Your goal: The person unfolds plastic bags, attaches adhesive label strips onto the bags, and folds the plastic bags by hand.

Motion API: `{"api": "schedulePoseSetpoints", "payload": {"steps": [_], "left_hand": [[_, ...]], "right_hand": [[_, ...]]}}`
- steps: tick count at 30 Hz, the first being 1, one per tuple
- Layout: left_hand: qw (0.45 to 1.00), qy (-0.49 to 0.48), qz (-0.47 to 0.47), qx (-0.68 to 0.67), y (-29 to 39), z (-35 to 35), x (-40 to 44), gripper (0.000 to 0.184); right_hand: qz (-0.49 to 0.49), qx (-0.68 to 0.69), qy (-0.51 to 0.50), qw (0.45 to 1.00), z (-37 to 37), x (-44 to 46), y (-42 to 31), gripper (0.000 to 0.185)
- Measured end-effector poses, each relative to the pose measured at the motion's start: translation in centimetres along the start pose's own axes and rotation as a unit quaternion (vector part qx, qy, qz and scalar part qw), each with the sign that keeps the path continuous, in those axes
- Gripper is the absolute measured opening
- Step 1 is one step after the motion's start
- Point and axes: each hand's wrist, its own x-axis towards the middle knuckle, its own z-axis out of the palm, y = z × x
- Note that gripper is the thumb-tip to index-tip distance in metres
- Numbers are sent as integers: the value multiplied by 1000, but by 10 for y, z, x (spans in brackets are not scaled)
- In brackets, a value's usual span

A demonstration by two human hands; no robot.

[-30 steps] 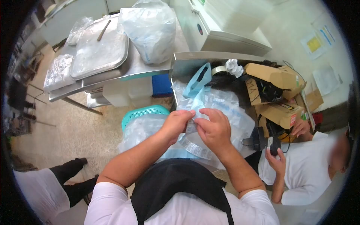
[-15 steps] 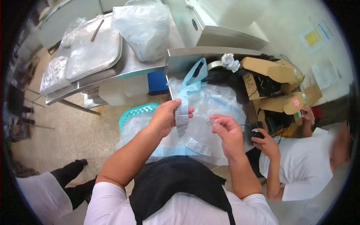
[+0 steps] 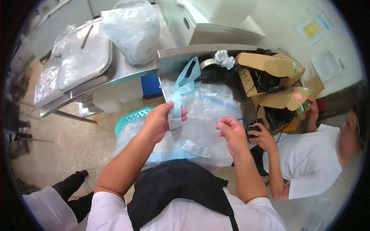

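My left hand (image 3: 158, 121) holds a light blue strip of printed labels (image 3: 175, 122), whose lower end curves down to the right over a clear plastic bag (image 3: 210, 104). The strip's upper part runs into a blue looped band (image 3: 189, 77) near the metal edge. Between the thumb and fingers of my right hand (image 3: 232, 133) is a small printed label (image 3: 215, 121), separate from the strip and above the plastic. A blue band crosses the plastic near my black apron.
At left, a steel table (image 3: 127, 73) bears a metal tray (image 3: 83, 57) and a filled plastic bag (image 3: 133, 34). A green basket (image 3: 125, 117) stands below. At right are open cardboard boxes (image 3: 269, 65), a tape roll (image 3: 209, 64) and a co-worker (image 3: 312, 158) holding a black device.
My hands have moved apart, and the right one now has a small label away from the strip. The view has shifted, and the co-worker's hand with the device has moved closer to my right hand.
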Motion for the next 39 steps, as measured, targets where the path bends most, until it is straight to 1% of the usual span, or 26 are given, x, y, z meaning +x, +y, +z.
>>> {"api": "schedulePoseSetpoints", "payload": {"steps": [1,4,7,10,13,17,19,22,23,26,28,31,32,34,35,38,39], "left_hand": [[1000,-2,2,-3,0,-2,-1,38],[1000,-4,6,-5,-3,-8,-1,41],[1000,-3,0,-10,-6,-7,-1,42],[1000,-5,-9,-9,-8,-7,0,41],[1000,-7,-12,-3,-8,-5,-1,42],[1000,-2,-18,5,-6,1,-7,42],[1000,-11,-21,3,-9,0,-6,42],[999,-20,-30,8,-7,4,-9,42],[999,-26,-30,12,-7,3,-9,41],[999,-32,-24,11,-7,4,-11,43],[998,-56,-24,3,-6,7,-12,43],[996,-78,-50,5,-5,6,-8,38],[995,-79,-61,6,-6,3,-6,36],[997,-63,-18,34,-11,7,0,28],[998,-53,4,46,-13,8,3,25],[996,-45,3,80,-14,2,8,19],[997,-43,13,64,-16,4,8,19]], "right_hand": [[0,-34,18,999,-12,5,7,21],[130,-74,24,989,-36,10,28,20],[94,-156,4,983,-44,17,47,23],[35,-199,27,979,-54,38,78,22],[-11,-326,74,942,-55,50,91,23],[-87,-418,167,888,-45,50,95,17],[-115,-447,214,861,-34,42,79,16],[-120,-472,145,861,-34,40,67,20],[-129,-478,136,858,-33,38,63,15],[-277,-396,118,867,8,17,18,10],[-391,-356,78,845,42,4,-11,11],[-447,-404,-7,798,76,-4,-29,16],[-451,-423,-6,786,81,-5,-31,18],[-460,-460,-12,759,91,-4,-32,21],[-454,-461,-12,762,93,-3,-30,22],[-432,-487,0,759,96,-3,-31,25],[-441,-486,2,755,97,-3,-32,25]]}}
